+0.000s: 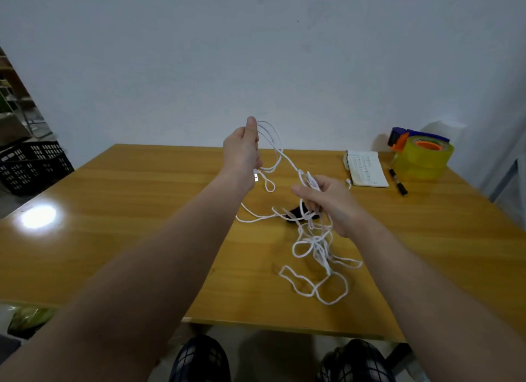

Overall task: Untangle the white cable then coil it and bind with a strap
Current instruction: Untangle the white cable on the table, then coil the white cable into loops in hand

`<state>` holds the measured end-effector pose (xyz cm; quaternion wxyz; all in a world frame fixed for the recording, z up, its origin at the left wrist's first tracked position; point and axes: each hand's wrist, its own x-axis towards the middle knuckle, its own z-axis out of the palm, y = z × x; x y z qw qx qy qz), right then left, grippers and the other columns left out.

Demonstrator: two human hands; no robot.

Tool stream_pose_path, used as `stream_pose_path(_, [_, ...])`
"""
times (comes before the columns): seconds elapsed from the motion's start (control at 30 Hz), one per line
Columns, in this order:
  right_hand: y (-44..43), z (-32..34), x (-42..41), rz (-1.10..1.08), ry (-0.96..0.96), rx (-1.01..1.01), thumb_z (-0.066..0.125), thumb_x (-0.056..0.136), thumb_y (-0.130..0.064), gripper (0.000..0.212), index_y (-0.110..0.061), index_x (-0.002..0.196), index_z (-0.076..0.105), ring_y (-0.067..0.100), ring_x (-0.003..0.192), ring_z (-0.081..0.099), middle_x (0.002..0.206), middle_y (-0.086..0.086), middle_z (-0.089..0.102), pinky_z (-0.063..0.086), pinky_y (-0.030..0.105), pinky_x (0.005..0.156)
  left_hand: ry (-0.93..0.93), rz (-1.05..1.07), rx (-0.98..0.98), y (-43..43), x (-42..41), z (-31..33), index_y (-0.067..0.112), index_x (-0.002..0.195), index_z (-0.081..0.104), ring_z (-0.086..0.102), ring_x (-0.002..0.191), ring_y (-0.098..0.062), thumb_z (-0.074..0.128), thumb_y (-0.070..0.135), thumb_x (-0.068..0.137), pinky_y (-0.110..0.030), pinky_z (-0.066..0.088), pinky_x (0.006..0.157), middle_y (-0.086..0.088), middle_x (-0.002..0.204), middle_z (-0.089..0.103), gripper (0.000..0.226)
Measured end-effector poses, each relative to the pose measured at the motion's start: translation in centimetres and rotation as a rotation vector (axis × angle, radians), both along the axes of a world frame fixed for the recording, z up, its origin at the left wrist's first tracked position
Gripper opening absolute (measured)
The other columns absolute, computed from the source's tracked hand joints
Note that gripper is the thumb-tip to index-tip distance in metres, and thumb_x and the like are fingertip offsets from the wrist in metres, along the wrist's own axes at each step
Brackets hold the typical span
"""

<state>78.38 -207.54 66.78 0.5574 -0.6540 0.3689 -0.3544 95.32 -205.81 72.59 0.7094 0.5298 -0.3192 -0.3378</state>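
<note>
Nearest, loose loops of the white cable (pixel 318 243) flat on the wooden table (pixel 142 210). Just above, right hand (pixel 327 205) curled round the tangled bunch. Farther off, left hand (pixel 242 151) held high, gripping a few loops, thumb pointing up. At the back, notebook (pixel 367 168), pen (pixel 398 181) and yellow tape (pixel 424 159).

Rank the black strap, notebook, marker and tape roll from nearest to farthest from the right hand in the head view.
1. The black strap: on the table, just under the right hand.
2. The notebook: beyond the hand, to its right.
3. The marker: right of the notebook.
4. The tape roll: at the table's far right corner.
</note>
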Motion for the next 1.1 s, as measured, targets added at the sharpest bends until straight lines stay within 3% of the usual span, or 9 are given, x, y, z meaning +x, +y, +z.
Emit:
stream_pose_path(0.07, [-0.5, 0.1, -0.8, -0.076, 0.063, -0.05, 0.074, 0.077, -0.012, 0.017, -0.012, 0.075, 0.056, 0.011, 0.05, 0.048, 0.057, 0.002, 0.051, 0.04, 0.022, 0.052, -0.019, 0.043, 0.036, -0.1, 0.3, -0.4, 0.015, 0.066, 0.042, 0.027, 0.036, -0.011, 0.044, 0.039, 0.098, -0.022, 0.026, 0.044, 0.007, 0.041, 0.031, 0.041])
stream_pose_path(0.23, [-1.2, 0.0, -2.5, -0.184, 0.164, -0.16, 0.062, 0.077, 0.004, 0.018, -0.009, 0.089, 0.063, 0.003, 0.05, 0.049, 0.067, 0.002, 0.056, 0.04, 0.015, 0.05, -0.023, 0.134, 0.098, -0.2, 0.6, -1.5, 0.015, 0.068, 0.043, 0.028, 0.051, -0.016, 0.041, 0.043, 0.098, -0.027, 0.03, 0.049, 0.001, 0.06, 0.031, 0.04])
stream_pose_path(0.37, [-1.3, -0.2, -2.9, -0.239, 0.16, -0.222, 0.065, 0.082, -0.005, 0.018, -0.014, 0.097, 0.064, 0.013, 0.066, 0.057, 0.077, 0.004, 0.059, 0.045, 0.021, 0.061, -0.02, 0.181, 0.104, -0.4, 0.9, -1.8, 0.015, 0.068, 0.042, 0.028, 0.049, -0.016, 0.04, 0.044, 0.098, -0.026, 0.03, 0.048, 0.0, 0.061, 0.031, 0.041])
stream_pose_path(0.47, [-1.1, 0.0, -2.6, -0.238, 0.078, -0.264, 0.067, 0.085, -0.016, 0.004, -0.018, 0.085, 0.064, 0.003, 0.06, 0.055, 0.07, 0.001, 0.059, 0.044, 0.014, 0.057, -0.08, 0.134, 0.116, -0.4, 1.1, -2.3, 0.015, 0.068, 0.043, 0.028, 0.047, -0.015, 0.041, 0.042, 0.098, -0.026, 0.029, 0.047, 0.0, 0.059, 0.032, 0.04])
stream_pose_path(0.57, [-1.0, 0.2, -2.2, -0.292, 0.056, -0.281, 0.059, 0.09, -0.033, 0.026, -0.014, 0.073, 0.064, 0.007, 0.052, 0.045, 0.059, 0.002, 0.047, 0.036, 0.009, 0.05, -0.154, 0.096, 0.124, 0.0, 1.2, -3.2, 0.015, 0.067, 0.044, 0.027, 0.048, -0.014, 0.042, 0.039, 0.099, -0.025, 0.027, 0.045, 0.001, 0.058, 0.031, 0.04])
stream_pose_path(0.73, [-2.4, 0.6, -1.8, -0.473, -0.152, 0.096, 0.053, 0.092, -0.028, 0.033, -0.009, 0.07, 0.067, 0.018, 0.063, 0.055, 0.072, 0.008, 0.065, 0.043, 0.028, 0.062, -0.158, 0.037, 0.144, 0.8, 0.7, -4.4, 0.014, 0.069, 0.044, 0.025, 0.046, -0.013, 0.043, 0.036, 0.099, -0.021, 0.026, 0.041, 0.001, 0.058, 0.032, 0.037])
stream_pose_path(0.87, [-3.9, -0.3, -1.8, -0.592, -0.488, 0.348, 0.048, 0.097, -0.028, 0.034, -0.008, 0.075, 0.065, 0.019, 0.064, 0.059, 0.077, 0.006, 0.067, 0.046, 0.031, 0.061, -0.082, 0.052, 0.174, 1.3, 0.6, -5.2, 0.013, 0.084, 0.049, 0.028, 0.048, -0.012, 0.043, 0.038, 0.099, -0.023, 0.029, 0.044, 0.002, 0.062, 0.036, 0.029])
stream_pose_path(0.97, [-4.0, -1.3, -2.0, -0.673, -0.631, 0.448, 0.046, 0.098, -0.027, 0.03, -0.008, 0.079, 0.06, 0.017, 0.069, 0.065, 0.079, 0.007, 0.067, 0.055, 0.031, 0.067, 0.034, 0.112, 0.145, 1.2, 0.7, -5.5, 0.014, 0.071, 0.046, 0.025, 0.046, -0.011, 0.044, 0.039, 0.098, -0.023, 0.026, 0.042, 0.002, 0.06, 0.032, 0.037])
stream_pose_path(1.1, [-3.7, -2.3, -2.1, -0.799, -0.782, 0.572, 0.044, 0.099, -0.027, 0.037, -0.007, 0.072, 0.059, 0.014, 0.049, 0.062, 0.065, 0.004, 0.065, 0.053, 0.026, 0.051, 0.228, 0.272, 0.12, 1.3, 1.2, -5.6, 0.014, 0.069, 0.044, 0.027, 0.031, -0.009, 0.04, 0.04, 0.099, -0.021, 0.026, 0.043, 0.0, 0.056, 0.03, 0.04])
